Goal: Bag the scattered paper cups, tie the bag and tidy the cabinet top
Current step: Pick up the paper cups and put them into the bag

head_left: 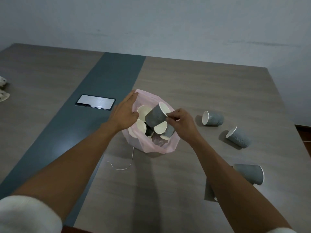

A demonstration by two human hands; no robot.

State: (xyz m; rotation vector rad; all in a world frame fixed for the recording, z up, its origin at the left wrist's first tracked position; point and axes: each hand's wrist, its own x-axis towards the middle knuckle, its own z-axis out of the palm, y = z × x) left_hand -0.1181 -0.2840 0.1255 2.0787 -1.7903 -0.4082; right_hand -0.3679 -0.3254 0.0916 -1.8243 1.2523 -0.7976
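A pink plastic bag (158, 145) stands open in the middle of the wooden top, with several grey paper cups inside. My left hand (123, 113) grips the bag's left rim and holds it open. My right hand (181, 122) pinches the rim of a grey paper cup (155, 116) tilted over the bag's mouth. More grey cups lie on their sides to the right: one (212, 118) near the bag, another (239, 137) further right, a third (250, 174) by my right forearm. Part of one more cup (208, 192) shows behind that forearm.
A white string (125, 167) lies in front of the bag. A silver cable hatch (95, 103) sits in the dark strip (111, 76) to the left. Crumpled paper (3, 89) lies at the far left edge. The top's right edge runs close to the scattered cups.
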